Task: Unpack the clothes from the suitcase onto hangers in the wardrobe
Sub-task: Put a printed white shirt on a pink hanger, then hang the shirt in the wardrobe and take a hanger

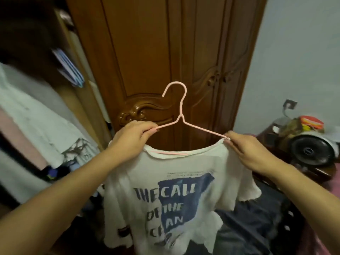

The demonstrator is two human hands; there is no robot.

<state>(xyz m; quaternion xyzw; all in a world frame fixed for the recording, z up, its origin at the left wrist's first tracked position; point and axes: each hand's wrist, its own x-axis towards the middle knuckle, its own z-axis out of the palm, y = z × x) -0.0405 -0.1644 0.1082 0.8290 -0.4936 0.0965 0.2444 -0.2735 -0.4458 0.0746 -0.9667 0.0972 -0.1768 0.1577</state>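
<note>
At far left, clothes (27,115) crowd the open wardrobe (81,74). Our left hand (132,137) pinches the hanger (181,107); our right hand (246,150) grips the shirt (165,190) collar. Both hang before the closed door (147,52).

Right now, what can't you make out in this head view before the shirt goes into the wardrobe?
- Wardrobe rail: above the top edge, out of frame.
- Hanging clothes at left: motion-blurred, types unclear.
- Pink hanger ends: covered by left hand, right hand and white T-shirt.
- Suitcase: hidden behind the T-shirt, if present.
- T-shirt's small print: too blurred.
</note>
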